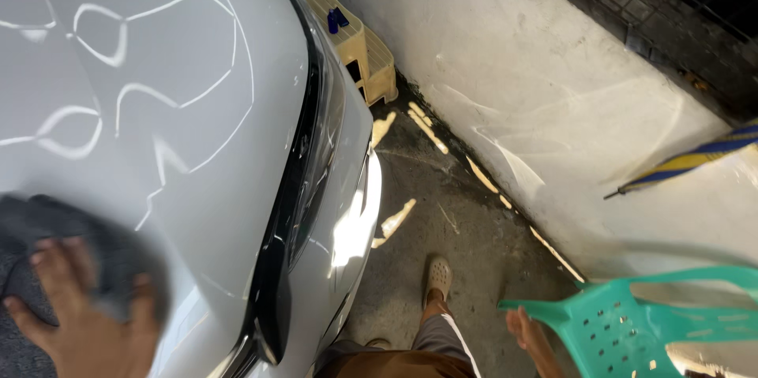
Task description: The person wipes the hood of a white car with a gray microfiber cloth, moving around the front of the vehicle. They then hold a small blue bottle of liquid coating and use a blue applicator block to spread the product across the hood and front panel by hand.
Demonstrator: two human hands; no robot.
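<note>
My left hand [83,311] lies flat, fingers spread, on a dark grey cloth [59,228] pressed against the white car hood [174,54] at the lower left; both look blurred. My right hand [527,331] hangs at the lower right, holding nothing, its fingers close to the edge of a green plastic chair [632,323]. The hood shows bright curved reflections. Below it runs the dark headlight and bumper edge [312,165].
A beige plastic step stool [367,50] with a small blue object [337,20] on top stands by the car's front. A white wall [553,94] rises along the right. A folded blue-and-yellow umbrella [695,159] leans there. My foot [438,275] stands on dark concrete floor [442,196].
</note>
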